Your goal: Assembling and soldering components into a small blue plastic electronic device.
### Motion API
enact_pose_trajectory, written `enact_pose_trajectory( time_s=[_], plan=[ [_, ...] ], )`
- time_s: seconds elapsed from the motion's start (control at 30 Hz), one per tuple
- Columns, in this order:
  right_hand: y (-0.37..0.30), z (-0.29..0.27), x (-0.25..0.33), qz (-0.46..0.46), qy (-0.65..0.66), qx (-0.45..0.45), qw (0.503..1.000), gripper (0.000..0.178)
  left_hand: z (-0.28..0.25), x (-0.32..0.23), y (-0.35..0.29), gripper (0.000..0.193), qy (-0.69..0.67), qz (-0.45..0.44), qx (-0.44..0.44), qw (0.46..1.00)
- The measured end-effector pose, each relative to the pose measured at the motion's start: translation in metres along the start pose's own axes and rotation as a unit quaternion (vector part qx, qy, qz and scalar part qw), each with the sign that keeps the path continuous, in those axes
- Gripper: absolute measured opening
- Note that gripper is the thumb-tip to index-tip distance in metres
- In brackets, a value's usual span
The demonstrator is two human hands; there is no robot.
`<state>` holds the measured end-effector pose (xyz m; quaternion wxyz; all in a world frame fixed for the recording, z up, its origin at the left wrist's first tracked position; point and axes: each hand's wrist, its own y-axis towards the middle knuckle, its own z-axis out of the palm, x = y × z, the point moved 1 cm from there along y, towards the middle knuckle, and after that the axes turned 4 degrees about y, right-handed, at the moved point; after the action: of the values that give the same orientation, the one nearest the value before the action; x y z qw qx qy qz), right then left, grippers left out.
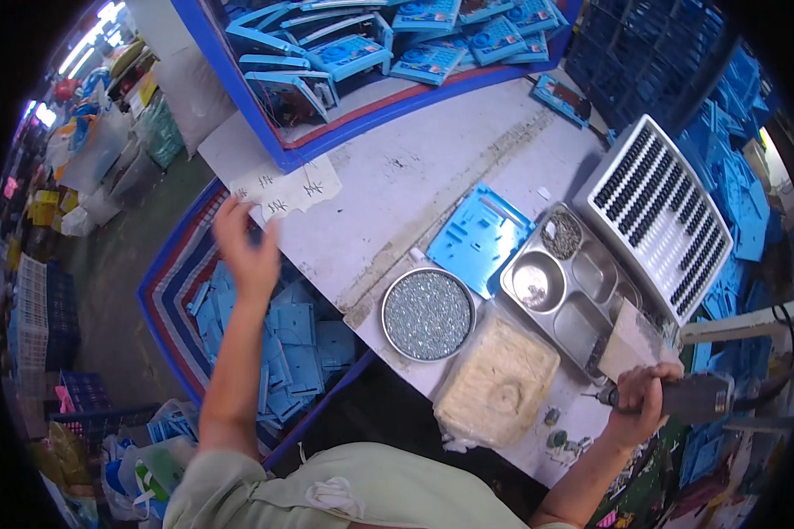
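Note:
My left hand (249, 247) is raised over the table's left edge, beside a sheet of paper (295, 189) with handwriting. Its fingers are spread and slightly blurred, with nothing in them. At the right, my right hand (641, 401) grips a dark electric screwdriver (699, 398), whose thin bit points left. A blue plastic panel (478, 236) lies on the table between the hands, its moulded posts facing up. Nearer to me stand a round metal tin (428, 315) full of small screws and a shallow tub (498, 379) of pale yellowish material.
A steel compartment tray (578, 322) holds small parts. Behind it, a white tray (604, 181) carries rows of black pieces. Blue assembled units fill a blue-rimmed crate (326, 145) at the far side. Below the table's left edge, a striped bin (172, 273) holds several blue panels.

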<state>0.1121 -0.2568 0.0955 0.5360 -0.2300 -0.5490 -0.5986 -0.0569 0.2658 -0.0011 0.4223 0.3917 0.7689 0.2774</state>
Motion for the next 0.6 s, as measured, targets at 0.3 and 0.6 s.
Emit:
enact_pose_trajectory(
  time_s=[0.3,0.6],
  plan=[
    [-0.004,-0.004,0.011,0.001,-0.065,-0.037,0.997,0.034,0.259,-0.012,0.241,0.023,0.390,0.265,0.034,0.881],
    [-0.005,0.016,0.036,-0.248,-0.442,-0.168,0.845,0.074,0.164,-0.097,0.313,0.028,0.215,0.122,0.122,0.961]
  ],
)
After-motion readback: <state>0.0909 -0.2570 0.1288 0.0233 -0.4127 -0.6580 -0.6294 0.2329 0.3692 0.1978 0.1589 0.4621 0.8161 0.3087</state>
